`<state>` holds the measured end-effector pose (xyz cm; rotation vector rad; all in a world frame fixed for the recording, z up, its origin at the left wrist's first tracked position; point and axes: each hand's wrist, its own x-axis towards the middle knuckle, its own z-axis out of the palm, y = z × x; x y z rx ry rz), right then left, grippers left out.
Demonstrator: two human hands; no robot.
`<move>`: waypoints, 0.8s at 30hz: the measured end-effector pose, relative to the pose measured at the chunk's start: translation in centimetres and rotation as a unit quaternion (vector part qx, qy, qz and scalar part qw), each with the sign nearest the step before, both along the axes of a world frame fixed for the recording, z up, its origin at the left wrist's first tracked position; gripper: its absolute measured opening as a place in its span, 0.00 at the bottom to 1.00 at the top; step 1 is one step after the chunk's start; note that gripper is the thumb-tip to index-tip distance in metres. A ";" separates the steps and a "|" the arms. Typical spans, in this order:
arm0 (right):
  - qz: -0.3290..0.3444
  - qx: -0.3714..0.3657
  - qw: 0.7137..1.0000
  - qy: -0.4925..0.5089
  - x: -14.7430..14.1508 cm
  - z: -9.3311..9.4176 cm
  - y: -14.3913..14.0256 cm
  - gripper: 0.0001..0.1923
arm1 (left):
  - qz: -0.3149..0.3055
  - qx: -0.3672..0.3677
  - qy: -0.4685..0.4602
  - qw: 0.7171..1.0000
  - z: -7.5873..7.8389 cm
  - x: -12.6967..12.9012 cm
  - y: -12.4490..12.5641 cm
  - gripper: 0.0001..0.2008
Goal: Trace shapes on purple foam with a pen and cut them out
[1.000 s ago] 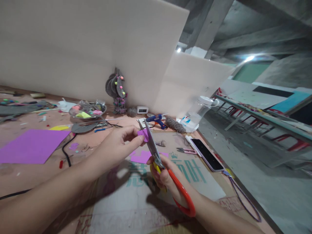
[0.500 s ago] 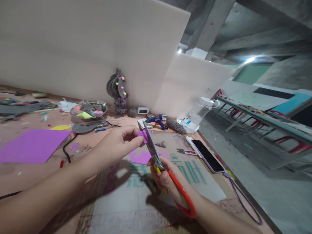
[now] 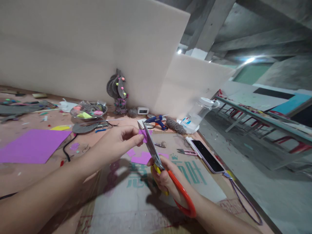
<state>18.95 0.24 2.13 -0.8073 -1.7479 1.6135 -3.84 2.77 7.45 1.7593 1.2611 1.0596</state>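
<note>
My left hand pinches a small purple foam piece between thumb and fingers above the table. My right hand grips orange-handled scissors; their blades point up and away and meet the purple piece at its right edge. Below the hands, purple foam scraps lie on a printed cardboard sheet.
A large purple foam sheet lies at the left. Behind it are a bowl of coloured bits, a grey felt ornament, a blue glue gun, twine, small snips and a phone. White boards stand behind.
The scissors' blades have closed slightly onto the purple piece and my left hand has shifted it a little; another small purple scrap now lies on the cardboard.
</note>
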 end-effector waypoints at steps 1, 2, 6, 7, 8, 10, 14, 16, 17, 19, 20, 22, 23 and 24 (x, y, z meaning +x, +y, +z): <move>0.000 0.002 1.000 -0.003 0.0 0.0 0.0 0.33 | 0.001 0.000 0.003 1.000 0.0 0.0 0.0 0.15; -0.001 0.004 1.000 -0.007 0.1 0.1 0.0 0.33 | 0.002 0.001 0.005 1.000 0.0 0.0 0.0 0.15; 0.001 0.008 1.000 -0.024 0.2 0.4 0.1 0.30 | 0.005 -0.003 0.014 1.000 0.1 -0.2 -0.1 0.16; 0.001 0.008 1.000 -0.027 0.3 0.4 0.1 0.30 | 0.004 -0.005 0.013 1.000 0.1 -0.2 -0.1 0.16; 0.002 0.006 1.000 -0.030 0.3 0.5 0.1 0.30 | 0.003 -0.009 0.013 1.000 0.2 -0.2 -0.1 0.16; 0.005 -0.002 0.999 -0.032 0.3 0.6 0.1 0.31 | 0.000 -0.011 0.014 1.000 0.4 -0.3 -0.1 0.16; -0.010 -0.004 0.999 -0.047 0.3 1.0 0.0 0.31 | -0.001 -0.006 0.025 1.000 0.7 -0.3 -0.1 0.16; -0.017 0.004 0.998 -0.055 0.2 1.1 -0.1 0.31 | 0.001 -0.004 0.030 1.000 0.8 -0.3 -0.2 0.16; -0.018 0.007 0.998 -0.058 0.2 1.2 -0.1 0.31 | 0.003 -0.004 0.033 0.999 0.8 -0.3 -0.2 0.16; -0.018 0.013 0.998 -0.063 0.2 1.4 -0.2 0.31 | 0.008 0.000 0.038 0.999 0.8 -0.4 -0.3 0.16; -0.016 0.015 0.998 -0.066 0.1 1.5 -0.2 0.31 | 0.008 0.001 0.040 0.999 0.9 -0.4 -0.3 0.16; -0.017 0.020 0.997 -0.069 0.1 1.6 -0.1 0.31 | 0.009 0.003 0.044 0.999 0.9 -0.4 -0.3 0.16; -0.016 0.022 0.997 -0.068 0.1 1.6 -0.1 0.30 | 0.009 0.003 0.046 0.999 1.0 -0.4 -0.3 0.16; -0.014 0.025 0.997 -0.067 0.0 1.6 -0.1 0.30 | 0.008 0.003 0.048 0.999 1.0 -0.4 -0.3 0.16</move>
